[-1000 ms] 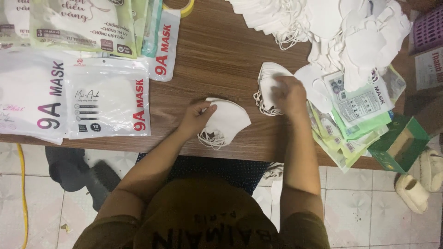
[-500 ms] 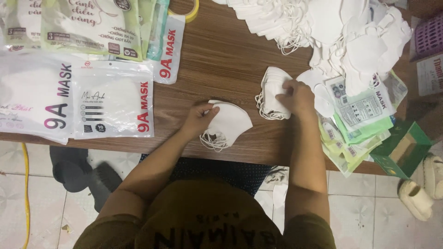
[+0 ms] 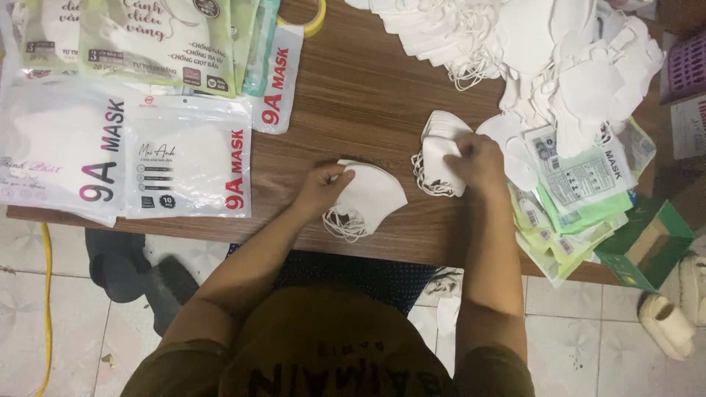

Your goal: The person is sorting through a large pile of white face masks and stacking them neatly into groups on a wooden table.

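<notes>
We viewed the wooden table (image 3: 368,88) from above. The left hand (image 3: 323,187), just left of centre frame, lay with fingers curled and partly closed on the left edge of a folded white mask (image 3: 371,195), pressing it against the table; the mask's ear loops (image 3: 342,224) trailed toward the near table edge. The right hand (image 3: 478,163), right of centre, was closed on a small stack of white masks (image 3: 437,158), thumb and fingers pinching its right side. The two hands were apart, each on its own mask or stack, with bare wood between them. A large heap of loose white masks (image 3: 559,51) filled the upper right of the frame. Printed mask pouches (image 3: 184,165) lay at the left, and green-tinted pouches (image 3: 581,198) lay just right of the right hand. A green box (image 3: 647,250) sat at the lower right.
</notes>
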